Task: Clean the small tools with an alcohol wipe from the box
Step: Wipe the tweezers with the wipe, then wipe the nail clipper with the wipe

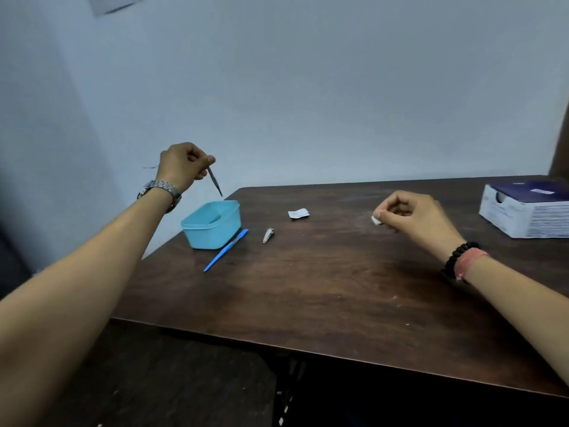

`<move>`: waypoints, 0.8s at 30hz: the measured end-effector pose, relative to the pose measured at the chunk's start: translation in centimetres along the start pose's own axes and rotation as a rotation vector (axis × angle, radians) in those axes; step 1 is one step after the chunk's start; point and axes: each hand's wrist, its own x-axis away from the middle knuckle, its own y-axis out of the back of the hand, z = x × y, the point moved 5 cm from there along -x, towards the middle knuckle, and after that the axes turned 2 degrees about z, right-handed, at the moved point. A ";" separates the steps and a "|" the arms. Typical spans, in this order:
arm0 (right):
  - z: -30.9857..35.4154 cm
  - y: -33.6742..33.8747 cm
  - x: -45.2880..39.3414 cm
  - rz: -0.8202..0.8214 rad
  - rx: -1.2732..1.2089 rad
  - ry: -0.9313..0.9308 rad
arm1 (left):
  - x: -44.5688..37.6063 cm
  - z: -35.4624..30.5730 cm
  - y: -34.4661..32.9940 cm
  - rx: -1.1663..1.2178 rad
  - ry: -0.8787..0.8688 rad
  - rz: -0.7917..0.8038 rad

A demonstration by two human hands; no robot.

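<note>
My left hand (183, 164) pinches thin metal tweezers (215, 182) by the top, tips pointing down, above the far rim of a light blue plastic container (212, 224). Over the table to the right, my right hand (411, 215) pinches a small folded white wipe (376, 220) at its fingertips. A blue-handled slim tool (226, 254) lies on the table against the container's right side. A small metal nail clipper (268, 235) lies just right of it. The wipe box (528, 211), white with a dark blue top, sits at the table's far right.
A torn white wipe wrapper (298, 214) lies beyond the clipper. The dark wooden table (323, 288) has its left edge close beside the container and its near edge in front of me. A pale wall stands behind.
</note>
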 end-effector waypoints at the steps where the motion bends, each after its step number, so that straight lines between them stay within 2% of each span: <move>1: 0.0 -0.2 0.0 0.011 -0.003 0.004 | -0.1 0.7 0.4 -0.084 -0.003 0.035; 7: -0.2 -0.2 0.0 0.008 0.079 0.011 | 0.0 2.8 -1.1 -0.459 -0.035 0.293; 13: -0.4 0.1 -0.2 -0.002 0.057 0.019 | 0.8 3.9 -3.4 -0.555 0.001 0.498; 19: -0.3 -0.2 0.1 0.049 0.072 0.004 | 1.4 4.5 -4.0 -0.558 0.006 0.540; 24: 0.0 -0.6 0.3 0.091 0.028 0.013 | 1.3 4.0 -3.9 -0.614 -0.041 0.497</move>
